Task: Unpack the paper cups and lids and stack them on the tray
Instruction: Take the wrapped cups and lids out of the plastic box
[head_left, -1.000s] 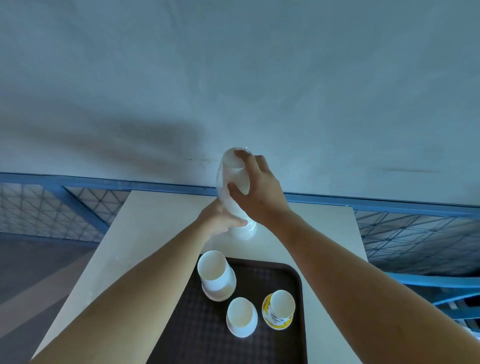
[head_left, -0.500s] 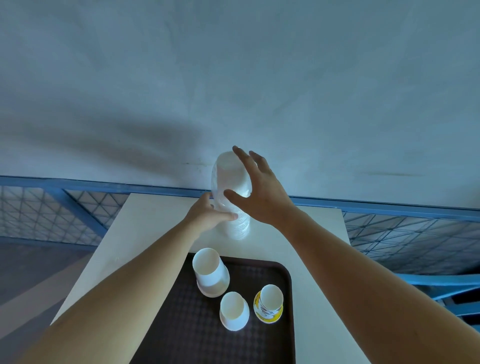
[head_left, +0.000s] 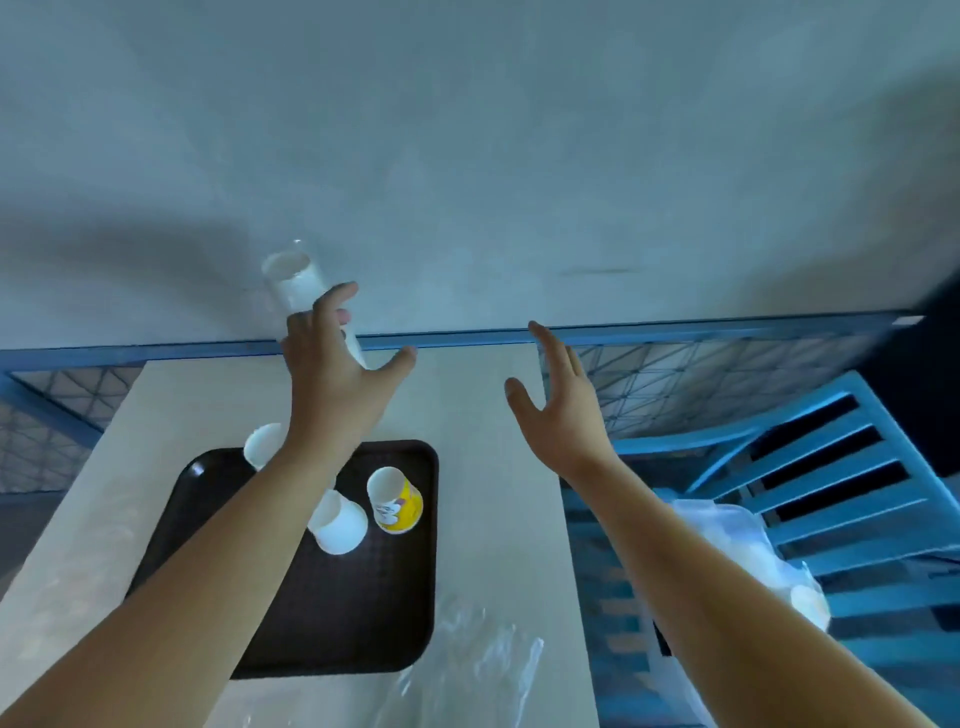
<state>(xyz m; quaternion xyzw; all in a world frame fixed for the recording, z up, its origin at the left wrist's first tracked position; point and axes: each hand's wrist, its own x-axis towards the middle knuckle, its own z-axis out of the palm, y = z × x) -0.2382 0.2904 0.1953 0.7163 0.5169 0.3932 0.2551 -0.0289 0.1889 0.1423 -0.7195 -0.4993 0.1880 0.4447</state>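
A tall white stack in a clear plastic sleeve (head_left: 291, 278) stands tilted at the far side of the table; I cannot tell whether it is cups or lids. My left hand (head_left: 332, 374) holds it low down, with fingers round it and the thumb spread out. My right hand (head_left: 558, 400) hovers open over the table's right edge and touches nothing. On the dark brown tray (head_left: 291, 634) stand two white paper cups (head_left: 338, 526) (head_left: 261, 445) and a yellow printed cup (head_left: 397, 501). My left forearm hides part of the far white cup.
Crumpled clear plastic wrap (head_left: 483, 670) lies on the beige table (head_left: 488, 493) in front of the tray. To the right, a blue slatted chair (head_left: 831, 467) carries a plastic bag with white items (head_left: 737, 540). A grey wall and blue railing (head_left: 675, 332) lie behind.
My right hand has let go of the wrapped stack and moved right, opening. The left hand keeps the stack, which now leans left. The view has swung right, showing the chair.
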